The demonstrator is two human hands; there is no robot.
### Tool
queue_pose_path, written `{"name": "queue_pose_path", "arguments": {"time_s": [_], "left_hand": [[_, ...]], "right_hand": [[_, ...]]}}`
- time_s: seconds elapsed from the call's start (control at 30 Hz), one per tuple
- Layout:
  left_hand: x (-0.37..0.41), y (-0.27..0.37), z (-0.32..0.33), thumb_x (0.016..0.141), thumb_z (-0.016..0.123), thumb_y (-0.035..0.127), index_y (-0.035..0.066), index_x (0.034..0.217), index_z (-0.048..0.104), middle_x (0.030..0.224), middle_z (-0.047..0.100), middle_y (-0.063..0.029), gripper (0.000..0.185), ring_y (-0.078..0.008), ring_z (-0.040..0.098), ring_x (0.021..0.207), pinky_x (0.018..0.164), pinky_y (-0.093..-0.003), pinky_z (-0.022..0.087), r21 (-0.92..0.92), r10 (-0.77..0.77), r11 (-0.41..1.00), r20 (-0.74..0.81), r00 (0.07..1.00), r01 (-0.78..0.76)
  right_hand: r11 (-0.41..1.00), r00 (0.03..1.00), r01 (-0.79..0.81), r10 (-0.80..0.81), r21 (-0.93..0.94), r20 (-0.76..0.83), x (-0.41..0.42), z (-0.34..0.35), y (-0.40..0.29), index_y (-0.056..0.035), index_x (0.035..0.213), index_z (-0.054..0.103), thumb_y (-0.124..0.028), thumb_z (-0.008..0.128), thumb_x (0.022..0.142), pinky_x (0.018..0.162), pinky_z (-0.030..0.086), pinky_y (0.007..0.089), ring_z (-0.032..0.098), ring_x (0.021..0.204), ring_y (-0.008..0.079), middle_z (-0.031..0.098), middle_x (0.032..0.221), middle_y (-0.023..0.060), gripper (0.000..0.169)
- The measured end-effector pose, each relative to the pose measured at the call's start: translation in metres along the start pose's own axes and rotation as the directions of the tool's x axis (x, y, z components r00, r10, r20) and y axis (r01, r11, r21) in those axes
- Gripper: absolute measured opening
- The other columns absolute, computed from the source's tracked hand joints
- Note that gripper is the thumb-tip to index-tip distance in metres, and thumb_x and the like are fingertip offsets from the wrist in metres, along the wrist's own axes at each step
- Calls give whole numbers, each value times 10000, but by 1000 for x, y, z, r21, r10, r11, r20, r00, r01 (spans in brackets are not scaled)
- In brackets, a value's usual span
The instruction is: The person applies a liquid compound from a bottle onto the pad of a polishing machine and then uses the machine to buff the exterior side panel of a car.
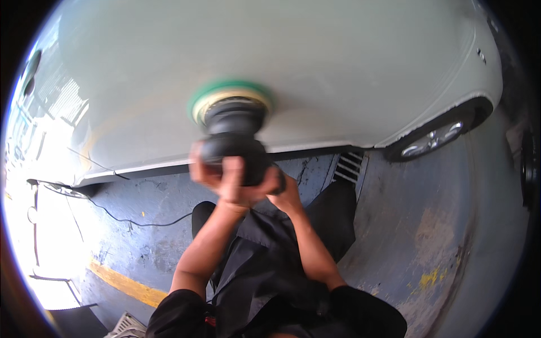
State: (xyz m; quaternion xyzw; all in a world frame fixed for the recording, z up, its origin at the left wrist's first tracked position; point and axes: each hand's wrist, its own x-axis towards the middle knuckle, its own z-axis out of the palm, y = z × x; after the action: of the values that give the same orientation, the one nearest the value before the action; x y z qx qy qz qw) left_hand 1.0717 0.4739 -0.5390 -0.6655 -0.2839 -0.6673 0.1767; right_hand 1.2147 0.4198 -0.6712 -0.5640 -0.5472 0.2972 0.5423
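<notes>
A black power polisher (pixel 236 139) with a round green-edged pad (pixel 230 91) is held up in front of me, its pad against or very close to the pale grey side panel of a car (pixel 329 93). My left hand (pixel 285 190) grips the rear of the tool, low on its right side, partly hidden by the tool and the other hand. My right hand (pixel 226 177) wraps around the polisher's body from the left and below. Both the tool and the hands are blurred.
A car wheel (pixel 435 139) shows at the right, another (pixel 65 191) at the far left. A dark cable (pixel 139 224) runs over the blue-grey floor. A metal drain grate (pixel 348 167) lies beside the car's sill. A yellow stripe (pixel 127 283) crosses the floor at lower left.
</notes>
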Motion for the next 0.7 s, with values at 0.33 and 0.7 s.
{"name": "queue_pose_path", "arguments": {"time_s": [0.33,0.7], "left_hand": [[8,-2,-8,632,962,259,233,1490,525,1558,277,-333,963,-566,431,1360,1039,-630,463,-207,-152,968,-17,988,145],[54,-25,-36,793,828,209,50,1697,160,1578,245,-280,1135,-442,450,1422,1126,-560,498,-251,-312,927,-100,945,280]], "right_hand": [[983,984,-176,178,-60,22,3,-7,-51,-32,1329,657,-133,789,892,1015,539,380,703,1167,225,746,1233,107,468],[877,960,269,-279,-398,36,33,-17,-92,-89,980,649,-103,780,760,657,571,442,716,777,373,709,814,113,257]]}}
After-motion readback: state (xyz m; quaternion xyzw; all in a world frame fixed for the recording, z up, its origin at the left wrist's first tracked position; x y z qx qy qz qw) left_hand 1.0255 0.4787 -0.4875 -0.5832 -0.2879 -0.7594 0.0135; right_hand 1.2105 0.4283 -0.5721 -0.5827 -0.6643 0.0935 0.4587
